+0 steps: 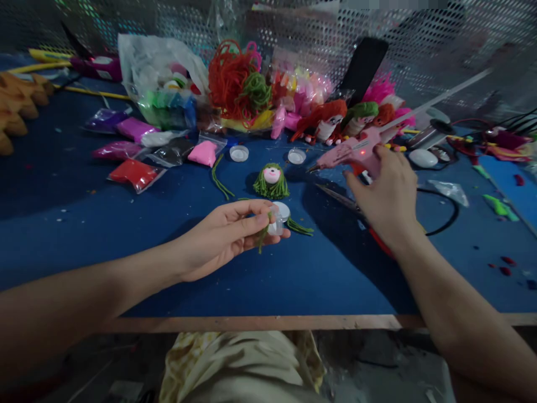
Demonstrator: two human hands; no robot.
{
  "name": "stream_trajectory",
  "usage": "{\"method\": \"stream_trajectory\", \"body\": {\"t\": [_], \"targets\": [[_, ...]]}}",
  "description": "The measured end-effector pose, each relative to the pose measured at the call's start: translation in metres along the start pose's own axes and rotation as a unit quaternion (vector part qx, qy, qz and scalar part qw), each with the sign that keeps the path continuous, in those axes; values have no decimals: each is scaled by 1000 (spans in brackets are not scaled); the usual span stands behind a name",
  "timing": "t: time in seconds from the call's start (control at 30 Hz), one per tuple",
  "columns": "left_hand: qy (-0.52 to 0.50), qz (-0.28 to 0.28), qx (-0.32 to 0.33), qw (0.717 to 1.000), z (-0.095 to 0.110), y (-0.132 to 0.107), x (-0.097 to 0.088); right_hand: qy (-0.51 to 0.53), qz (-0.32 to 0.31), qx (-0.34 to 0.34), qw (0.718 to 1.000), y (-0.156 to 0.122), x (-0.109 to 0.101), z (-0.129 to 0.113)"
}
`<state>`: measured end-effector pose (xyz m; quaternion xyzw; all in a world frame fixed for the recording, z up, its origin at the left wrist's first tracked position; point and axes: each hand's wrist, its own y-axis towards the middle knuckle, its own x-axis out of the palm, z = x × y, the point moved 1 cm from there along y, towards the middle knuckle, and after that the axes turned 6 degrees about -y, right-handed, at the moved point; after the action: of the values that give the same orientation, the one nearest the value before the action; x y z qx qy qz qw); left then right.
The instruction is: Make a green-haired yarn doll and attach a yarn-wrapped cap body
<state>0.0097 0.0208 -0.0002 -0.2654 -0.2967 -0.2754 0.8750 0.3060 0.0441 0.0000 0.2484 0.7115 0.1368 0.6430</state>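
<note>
My left hand (235, 226) is closed, pinching a small clear plastic container (275, 225) and a strand of green yarn (262, 238) between thumb and fingers. A round white lid (281, 210) shows right behind the container; whether they touch I cannot tell. Farther right, my right hand (388, 190) grips a pink hot glue gun (350, 155) with a lit red light and a long clear glue stick (436, 101) out of its back. Its nozzle points left. Beyond my left hand sits a small doll head (272, 180) with green yarn hair.
Scissors (342, 197) lie under my right hand, partly covered. Two clear lids (239, 153) and loose green yarn (218, 178) lie on the blue table. Colored clay packets (136, 174), red yarn (229, 81) and finished dolls (329, 123) line the back. A black cable (455, 210) curves at right.
</note>
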Motion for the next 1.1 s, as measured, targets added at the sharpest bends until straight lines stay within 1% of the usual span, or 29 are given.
{"method": "stream_trajectory", "body": {"t": [0.07, 0.1, 0.13, 0.17, 0.23, 0.27, 0.3, 0.37, 0.43, 0.5, 0.57, 0.63, 0.73, 0.8, 0.83, 0.87, 0.93, 0.97, 1.0, 1.03, 1.1], "targets": [[3, 0, -4, 1000, -1, 0, 1, -8, -66, 32, 997, 5, 12, 11], [6, 0, -4, 1000, -1, 0, 2, -12, -84, 36, 996, 7, 15, 14], [9, 0, -3, 1000, -2, 1, 3, -12, -85, 30, 996, 7, 16, 15], [15, 0, 0, 1000, -2, 1, 3, -4, -64, 12, 998, 6, 13, 12], [29, -3, 12, 1000, -4, 0, 5, 44, 20, -55, 997, 0, 1, -2], [40, -4, 20, 999, -4, 0, 6, 88, 68, -95, 989, -5, -8, -13], [56, -6, 29, 998, -5, 0, 7, 139, 83, -137, 977, -12, -17, -24], [93, -5, 50, 994, -7, -1, 9, 241, 59, -231, 941, -29, -34, -48], [130, -2, 77, 989, -9, -1, 9, 302, 1, -263, 916, -44, -44, -66], [167, -12, 106, 980, -10, -1, 9, 347, -24, -271, 898, -55, -49, -76], [210, -34, 130, 968, -11, 0, 7, 376, -29, -271, 886, -61, -49, -79], [249, -54, 151, 955, -12, 1, 5, 389, -31, -268, 881, -63, -47, -80], [280, -51, 169, 944, -12, 2, 4, 390, -37, -258, 883, -62, -46, -80], [279, -44, 175, 943, -11, 2, 4, 410, -49, -245, 877, -62, -46, -79], [271, -44, 179, 945, -11, 2, 4, 438, -61, -232, 866, -63, -46, -78], [259, -44, 180, 948, -10, 1, 4, 476, -77, -213, 850, -63, -45, -76], [227, -43, 174, 957, -10, -1, 5, 555, -115, -155, 809, -62, -44, -72], [213, -40, 167, 962, -10, -2, 4, 582, -130, -123, 794, -61, -43, -69], [205, -37, 162, 965, -9, -3, 4, 594, -140, -94, 786, -60, -42, -66], [202, -35, 160, 966, -9, -3, 3, 594, -145, -71, 788, -58, -42, -64], [205, -35, 165, 964, -9, -4, 2, 566, -145, -49, 810, -54, -42, -61]]}}
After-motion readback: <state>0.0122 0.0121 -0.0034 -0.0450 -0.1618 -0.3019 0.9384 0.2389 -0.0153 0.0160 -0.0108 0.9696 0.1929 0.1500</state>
